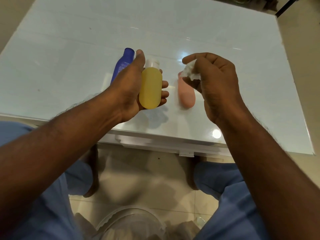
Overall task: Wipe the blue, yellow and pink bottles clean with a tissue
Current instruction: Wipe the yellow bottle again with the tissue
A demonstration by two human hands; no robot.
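Observation:
My left hand (129,85) grips the yellow bottle (150,88) with a white cap, lifted above the white table (69,58). Behind that hand the blue bottle (123,64) lies on the table, partly hidden by my thumb and palm. My right hand (216,84) pinches a crumpled white tissue (191,71) between thumb and fingers, a short way right of the yellow bottle. The pink bottle (187,95) lies on the table under my right hand, its top end covered by the tissue and fingers.
The table's near edge (164,141) runs just below the hands. On the tiled floor (147,179) sit my two feet and a clear plastic container (131,222) with white material in it. A dark frame stands at the far right corner (285,6).

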